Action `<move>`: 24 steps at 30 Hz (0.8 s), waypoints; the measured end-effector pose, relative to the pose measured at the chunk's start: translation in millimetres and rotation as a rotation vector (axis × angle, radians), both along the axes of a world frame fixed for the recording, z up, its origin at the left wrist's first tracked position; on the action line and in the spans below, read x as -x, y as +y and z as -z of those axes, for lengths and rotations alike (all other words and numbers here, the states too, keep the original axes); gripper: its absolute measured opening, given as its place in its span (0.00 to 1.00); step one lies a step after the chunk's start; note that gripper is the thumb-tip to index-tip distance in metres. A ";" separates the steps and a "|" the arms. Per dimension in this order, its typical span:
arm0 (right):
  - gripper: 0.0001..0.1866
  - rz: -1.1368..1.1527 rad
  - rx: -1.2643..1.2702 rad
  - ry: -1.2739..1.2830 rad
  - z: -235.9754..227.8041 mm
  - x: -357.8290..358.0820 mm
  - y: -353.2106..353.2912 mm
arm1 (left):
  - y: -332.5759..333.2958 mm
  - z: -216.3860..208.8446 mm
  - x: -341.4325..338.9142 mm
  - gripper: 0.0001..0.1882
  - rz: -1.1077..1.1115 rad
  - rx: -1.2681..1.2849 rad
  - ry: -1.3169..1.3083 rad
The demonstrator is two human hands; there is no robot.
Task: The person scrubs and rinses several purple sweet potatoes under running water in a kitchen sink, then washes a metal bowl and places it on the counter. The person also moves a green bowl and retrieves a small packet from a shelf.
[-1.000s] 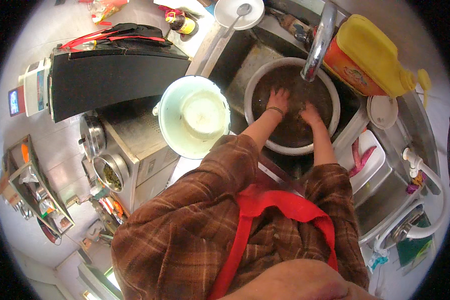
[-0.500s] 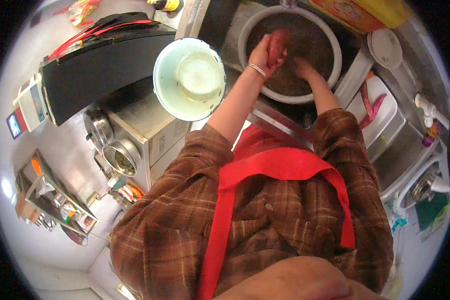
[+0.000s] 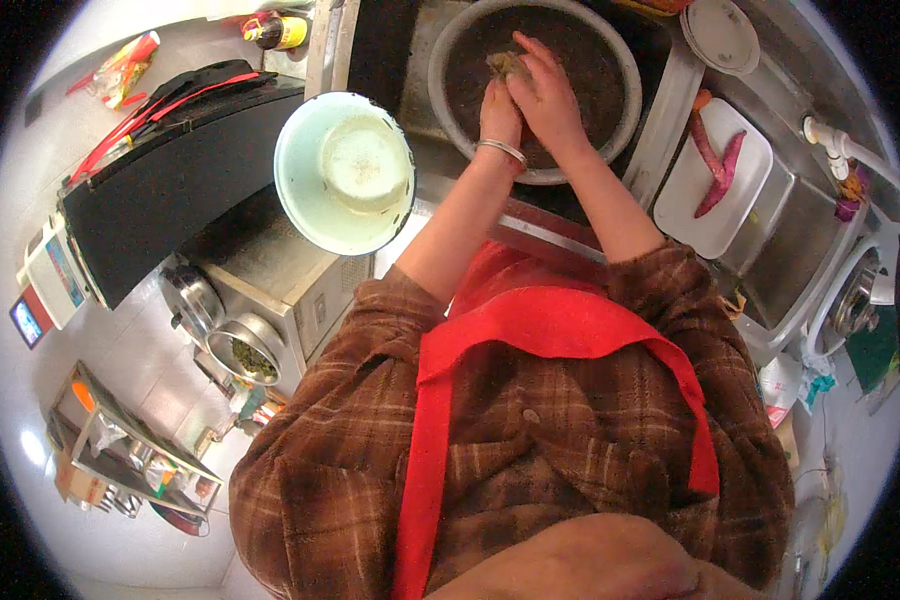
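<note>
Gripping a brownish lump (image 3: 510, 66) in the curled fingers (image 3: 496, 96) of the left hand (image 3: 500, 122), directly over the round basin (image 3: 631, 95); cannot tell what kind of lump. Pressing close with the right hand (image 3: 553, 105), fingers stretched out and slightly apart beside the lump, touching the left hand. Visible within the basin: dark brown contents (image 3: 595, 95); around the basin, a metal sink (image 3: 390, 70). To the left of the basin, a pale green enamel bowl (image 3: 310, 205) with dark chips along its edge. To the right of the basin, a white tray (image 3: 684, 215) bearing long reddish-purple roots (image 3: 726, 180). Just beside the basin, at its upper right, a round white plate (image 3: 720, 36). Far to the basin's lower left, a steel bowl (image 3: 260, 328) of greens (image 3: 254, 359).
</note>
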State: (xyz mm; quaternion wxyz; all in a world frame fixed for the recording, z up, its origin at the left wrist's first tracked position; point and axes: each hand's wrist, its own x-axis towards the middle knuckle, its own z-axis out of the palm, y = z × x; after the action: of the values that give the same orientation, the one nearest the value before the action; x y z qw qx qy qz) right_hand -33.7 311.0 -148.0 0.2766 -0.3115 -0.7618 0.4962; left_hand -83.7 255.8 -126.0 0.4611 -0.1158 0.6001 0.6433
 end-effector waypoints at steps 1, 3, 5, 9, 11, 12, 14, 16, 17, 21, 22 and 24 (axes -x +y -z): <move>0.18 -0.008 0.084 -0.009 3.2 5.7 5.6 | 0.1 2.3 -1.6 0.17 0.000 0.029 0.045; 0.20 -0.024 0.082 -0.167 12.0 15.5 20.4 | -1.3 6.2 -2.5 0.16 0.077 0.072 0.134; 0.21 -0.048 0.237 -0.350 31.6 22.9 47.3 | -5.0 9.9 -3.7 0.16 0.157 0.118 0.219; 0.22 -0.056 0.084 -0.450 124.0 13.5 80.0 | -8.2 -7.2 -1.3 0.18 0.195 -0.014 -0.028; 0.25 -0.013 -0.071 -0.637 152.7 8.7 74.0 | -9.7 -3.1 7.0 0.21 0.157 -0.109 -0.189; 0.27 -0.021 -0.049 -0.615 146.1 7.0 62.8 | -13.1 3.9 12.3 0.22 0.109 -0.165 -0.275; 0.23 -0.277 -0.110 -0.776 95.8 1.3 24.1 | -19.4 9.1 19.5 0.23 0.004 -0.231 -0.416; 0.21 -0.454 0.006 -0.789 90.8 -3.3 17.1 | -16.3 4.7 20.8 0.25 -0.087 -0.255 -0.536; 0.21 -0.499 0.158 -0.718 123.2 -9.5 24.7 | -12.1 5.8 19.8 0.25 -0.075 -0.223 -0.542; 0.16 0.039 0.514 -0.395 103.2 -13.3 38.0 | -13.8 30.3 29.3 0.23 -0.075 -0.240 -0.464; 0.15 0.038 0.516 -0.221 88.3 -18.2 40.6 | -17.2 39.7 30.6 0.22 -0.073 -0.280 -0.428; 0.14 0.031 0.288 -0.086 19.6 -21.6 30.6 | -14.2 37.4 28.8 0.19 -0.180 -0.193 -0.406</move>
State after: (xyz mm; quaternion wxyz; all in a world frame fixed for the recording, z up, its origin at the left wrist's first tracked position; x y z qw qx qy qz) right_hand -12.0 341.6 -167.6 0.2037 -0.3805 -0.6891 0.5821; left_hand -112.6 241.6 -163.4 0.5222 -0.2513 0.4181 0.6995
